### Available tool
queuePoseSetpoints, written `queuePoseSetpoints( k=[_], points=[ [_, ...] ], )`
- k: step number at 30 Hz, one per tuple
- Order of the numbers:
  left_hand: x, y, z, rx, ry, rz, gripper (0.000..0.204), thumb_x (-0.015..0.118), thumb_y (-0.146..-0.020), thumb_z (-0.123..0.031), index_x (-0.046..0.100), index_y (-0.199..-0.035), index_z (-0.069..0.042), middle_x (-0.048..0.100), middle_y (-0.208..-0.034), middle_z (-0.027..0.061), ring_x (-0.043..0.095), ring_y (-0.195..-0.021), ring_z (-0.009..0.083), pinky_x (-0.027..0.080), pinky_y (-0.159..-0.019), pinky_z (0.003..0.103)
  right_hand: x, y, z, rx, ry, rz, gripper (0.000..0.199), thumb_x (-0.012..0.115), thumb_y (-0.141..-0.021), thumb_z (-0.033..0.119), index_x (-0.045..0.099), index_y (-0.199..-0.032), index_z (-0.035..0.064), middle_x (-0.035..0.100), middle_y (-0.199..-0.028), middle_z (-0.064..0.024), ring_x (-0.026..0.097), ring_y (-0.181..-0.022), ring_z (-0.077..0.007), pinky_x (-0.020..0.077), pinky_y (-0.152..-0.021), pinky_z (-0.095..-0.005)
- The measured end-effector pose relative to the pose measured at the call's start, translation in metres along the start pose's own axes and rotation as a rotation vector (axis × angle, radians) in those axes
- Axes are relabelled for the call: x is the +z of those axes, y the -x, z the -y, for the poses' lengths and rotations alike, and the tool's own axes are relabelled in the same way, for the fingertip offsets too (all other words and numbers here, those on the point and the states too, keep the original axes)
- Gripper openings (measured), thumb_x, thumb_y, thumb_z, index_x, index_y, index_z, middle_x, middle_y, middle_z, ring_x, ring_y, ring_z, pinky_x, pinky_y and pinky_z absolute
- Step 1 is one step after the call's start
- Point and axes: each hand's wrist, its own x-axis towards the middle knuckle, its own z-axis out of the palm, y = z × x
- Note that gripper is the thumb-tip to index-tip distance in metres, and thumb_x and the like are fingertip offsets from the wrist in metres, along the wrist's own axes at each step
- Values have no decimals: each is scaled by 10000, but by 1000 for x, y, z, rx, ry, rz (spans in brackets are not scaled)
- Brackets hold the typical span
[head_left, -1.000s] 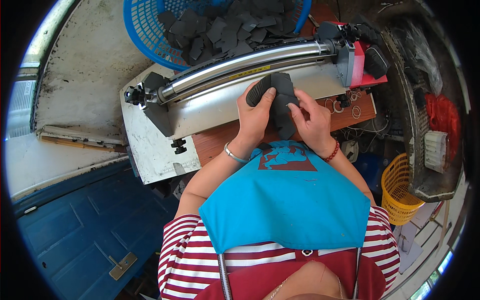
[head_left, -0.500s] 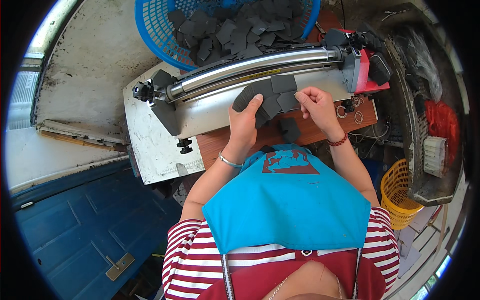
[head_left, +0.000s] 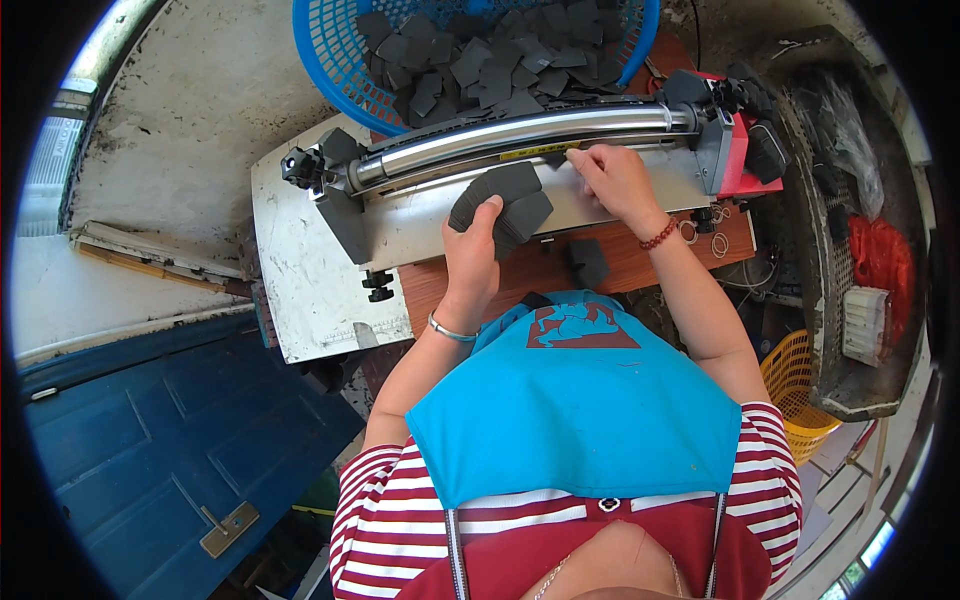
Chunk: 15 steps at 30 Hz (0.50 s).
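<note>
My left hand grips a stack of dark grey square pieces, thumb on top, over the front edge of a roller machine. My right hand is at the machine's bed, just below the long shiny roller. Its fingers are pinched together by the yellow label strip. A dark sliver shows at the fingertips, apparently the edge of one square piece, mostly hidden. Another dark grey piece lies on the brown wooden tabletop between my forearms.
Behind the roller stands a blue basket heaped with dark grey pieces. Black knobs stick out at the machine's front. Pale rings lie at the right. A yellow basket and a worn trough are farther right.
My right hand has moved from the fanned pieces forward to the roller. The pieces in my left hand are less spread out, and that hand has shifted slightly left.
</note>
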Motion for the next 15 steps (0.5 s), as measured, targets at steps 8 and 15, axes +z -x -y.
queuePoseSetpoints(
  k=[8, 15],
  points=[
    [6, -1, -2, 7, 45, 12, 197, 600, -877, -99, 620, -1037, 14, 638, -969, 48, 612, -855, 128, 518, -760, 280, 12, 33, 24, -127, -292, 191, 216, 646, -903, 211, 659, -826, 9, 587, -632, 15, 504, -559, -30, 398, -471, -204],
    [3, -2, -1, 10, 3, 19, 208, 601, -875, -95, 616, -1052, 14, 634, -973, 43, 592, -864, 118, 490, -790, 269, 13, 34, 26, -267, -161, 75, 242, 627, -902, 213, 664, -789, 3, 596, -589, -24, 535, -535, -85, 423, -513, -266]
  ],
)
